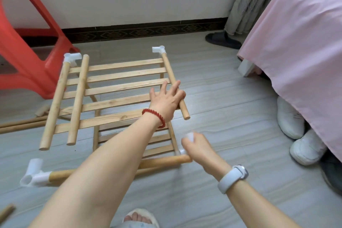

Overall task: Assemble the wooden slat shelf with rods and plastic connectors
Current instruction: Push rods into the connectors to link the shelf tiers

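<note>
Pale wooden slats form a shelf panel [112,87] held tilted above a grey floor [222,98], centre frame. The left hand [166,101], a red bead bracelet [154,116] at its wrist, curls its fingers round the rod [174,84] on the panel's 3 o'clock side, near that rod's bare lower end. At the panel's 12 o'clock end, white plastic connectors [158,49] cap both side rods. Toward 5 o'clock, the right hand [196,146], blurred, pinches a white plastic connector [189,137] just above a second slat panel [148,142] lying on the floor. A loose rod [77,98] rests across the upper slats. A red plastic stool [27,52] stands at 10 o'clock; pink bedding [296,42] hangs at 2 o'clock.
</note>
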Motion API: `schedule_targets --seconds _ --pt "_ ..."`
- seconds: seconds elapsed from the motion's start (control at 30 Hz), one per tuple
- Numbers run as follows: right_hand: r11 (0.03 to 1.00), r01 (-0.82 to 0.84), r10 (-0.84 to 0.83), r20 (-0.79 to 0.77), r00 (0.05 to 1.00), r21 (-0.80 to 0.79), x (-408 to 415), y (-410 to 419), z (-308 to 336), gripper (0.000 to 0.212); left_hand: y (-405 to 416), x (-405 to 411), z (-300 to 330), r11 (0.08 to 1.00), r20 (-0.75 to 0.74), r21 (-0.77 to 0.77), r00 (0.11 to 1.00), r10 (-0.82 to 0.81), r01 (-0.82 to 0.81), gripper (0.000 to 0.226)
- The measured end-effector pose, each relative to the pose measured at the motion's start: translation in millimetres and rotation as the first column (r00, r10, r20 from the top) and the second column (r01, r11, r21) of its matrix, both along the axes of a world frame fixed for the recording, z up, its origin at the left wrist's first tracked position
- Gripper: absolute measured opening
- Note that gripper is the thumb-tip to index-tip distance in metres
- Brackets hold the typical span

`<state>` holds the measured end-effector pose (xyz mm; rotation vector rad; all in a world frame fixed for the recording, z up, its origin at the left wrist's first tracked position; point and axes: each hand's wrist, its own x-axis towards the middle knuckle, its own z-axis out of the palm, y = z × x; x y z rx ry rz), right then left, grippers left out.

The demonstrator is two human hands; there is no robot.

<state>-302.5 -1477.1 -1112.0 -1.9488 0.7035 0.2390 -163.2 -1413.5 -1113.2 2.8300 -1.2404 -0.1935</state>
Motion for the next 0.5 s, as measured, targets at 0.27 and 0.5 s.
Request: schedule_targets --seconds 0.27,0.5 --pt "0.962 0.099 -0.086 -0.063 0.994 0.254 14 -21 2 0.016 2 -4 -2 0.996 -0.196 -0.033 0.976 -0.092 0.088 0.071" --pt "0.954 0.092 -0.080 -0.051 0.995 0.287 14 -23 -2 0.023 42 -31 27 0.914 -0.051 -0.374 0.980 -0.190 0.157 0.024"
